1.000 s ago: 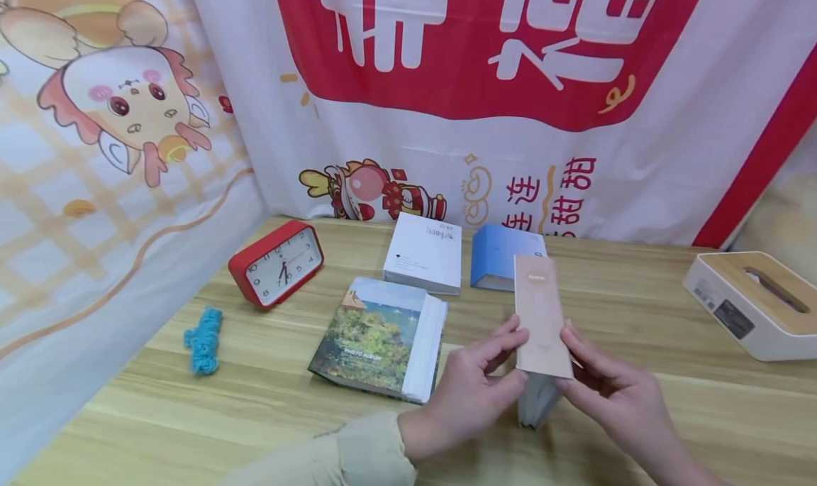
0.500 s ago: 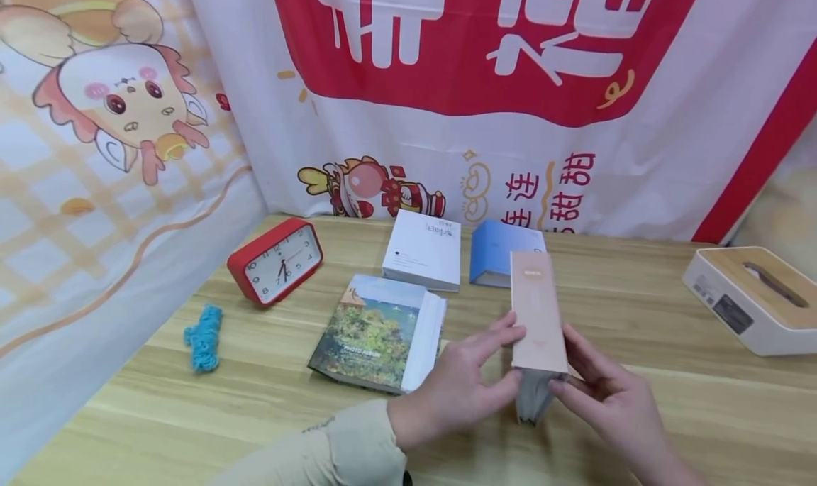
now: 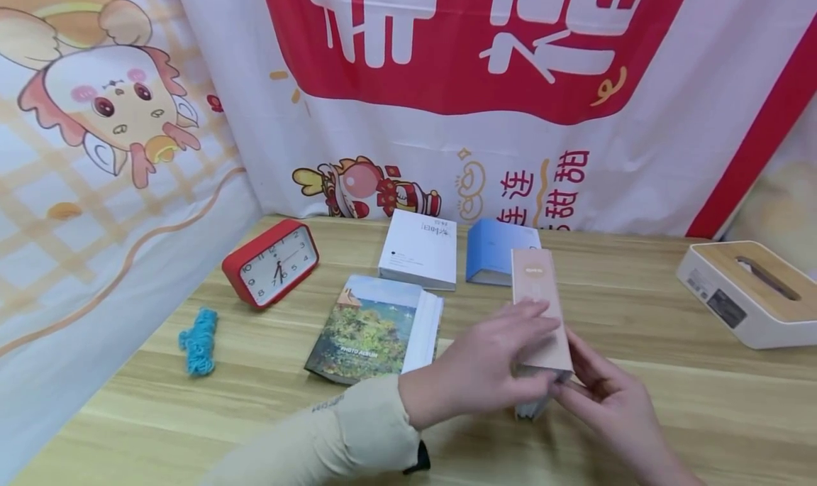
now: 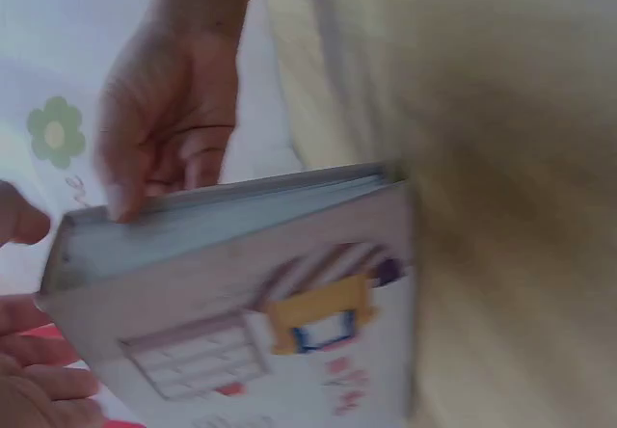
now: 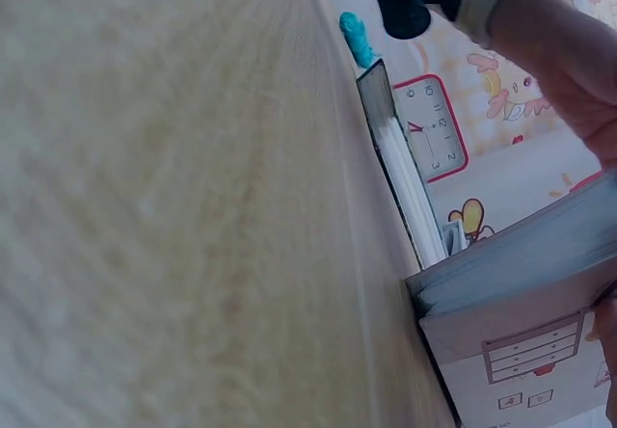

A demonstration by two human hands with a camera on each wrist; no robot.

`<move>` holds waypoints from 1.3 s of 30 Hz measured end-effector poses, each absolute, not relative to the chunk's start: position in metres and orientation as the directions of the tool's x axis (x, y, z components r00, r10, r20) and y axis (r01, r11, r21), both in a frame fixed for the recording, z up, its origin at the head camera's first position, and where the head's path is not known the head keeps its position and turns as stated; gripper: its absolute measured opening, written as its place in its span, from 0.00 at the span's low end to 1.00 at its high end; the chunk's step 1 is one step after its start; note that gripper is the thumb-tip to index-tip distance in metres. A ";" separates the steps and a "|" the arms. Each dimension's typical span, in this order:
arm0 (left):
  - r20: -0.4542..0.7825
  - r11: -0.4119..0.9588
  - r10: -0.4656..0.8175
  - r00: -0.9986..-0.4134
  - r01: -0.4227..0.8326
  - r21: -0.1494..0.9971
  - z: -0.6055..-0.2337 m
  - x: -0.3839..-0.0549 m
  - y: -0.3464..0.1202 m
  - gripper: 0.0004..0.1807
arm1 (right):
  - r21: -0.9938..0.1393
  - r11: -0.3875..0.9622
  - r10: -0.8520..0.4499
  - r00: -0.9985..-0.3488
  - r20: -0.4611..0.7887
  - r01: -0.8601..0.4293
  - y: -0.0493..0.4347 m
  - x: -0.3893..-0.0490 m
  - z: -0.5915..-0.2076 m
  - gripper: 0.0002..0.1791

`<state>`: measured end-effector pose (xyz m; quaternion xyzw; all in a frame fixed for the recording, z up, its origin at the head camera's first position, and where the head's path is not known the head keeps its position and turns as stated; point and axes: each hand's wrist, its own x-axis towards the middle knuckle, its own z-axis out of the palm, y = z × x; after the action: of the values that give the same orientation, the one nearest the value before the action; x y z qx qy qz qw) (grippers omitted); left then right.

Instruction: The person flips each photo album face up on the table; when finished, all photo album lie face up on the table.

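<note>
A pale pink photo album [image 3: 535,279] stands upright on the table, its spine facing up. My left hand [image 3: 488,362] lies over the spine's near part with its fingers fairly straight. At the album's near right corner, my right hand [image 3: 613,401] holds it, thumb by the end of the pages and fingers along the right cover. Drawings of a window and a striped awning decorate the cover [image 4: 241,351] in the left wrist view. In the right wrist view the page block [image 5: 525,259] shows between the covers.
A photo album with a landscape cover [image 3: 370,326] lies left of the hands. Behind are a white book [image 3: 418,248] and a blue one [image 3: 498,248]. A red clock [image 3: 271,262] and blue yarn [image 3: 200,343] sit left, a tissue box [image 3: 747,291] right.
My left hand has moved from the pink album's left side up and right onto its spine. My right hand stays at the near right corner. The album has barely moved.
</note>
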<state>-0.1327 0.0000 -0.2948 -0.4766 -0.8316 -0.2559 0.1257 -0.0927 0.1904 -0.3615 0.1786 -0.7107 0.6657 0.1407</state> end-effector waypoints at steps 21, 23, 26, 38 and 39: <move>-0.036 0.538 0.843 -0.537 0.838 0.088 -0.250 -0.147 0.020 0.21 | -0.993 0.120 -0.248 -0.967 -0.053 0.024 0.189 -0.106 -0.392 0.47; -0.035 0.520 0.854 -0.519 0.850 0.083 -0.251 -0.148 0.018 0.20 | -0.989 0.140 -0.242 -0.967 -0.079 0.046 0.188 -0.106 -0.392 0.46; -0.002 0.493 0.869 -0.495 0.865 0.088 -0.252 -0.150 0.016 0.18 | -0.986 0.166 -0.223 -0.974 -0.042 0.004 0.186 -0.106 -0.394 0.42; 0.202 0.498 0.810 -0.550 0.828 0.257 -0.262 -0.149 0.001 0.14 | -0.966 0.243 -0.088 -0.994 0.068 -0.087 0.194 -0.100 -0.397 0.32; 0.223 0.499 0.801 -0.556 0.825 0.265 -0.264 -0.148 0.000 0.13 | -0.966 0.241 -0.092 -0.993 0.071 -0.091 0.196 -0.100 -0.397 0.31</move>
<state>-0.1482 -0.0004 -0.2635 -0.4699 -0.8650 -0.1723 0.0353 -0.0996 0.1959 -0.3973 0.0582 -0.7877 0.6133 -0.0003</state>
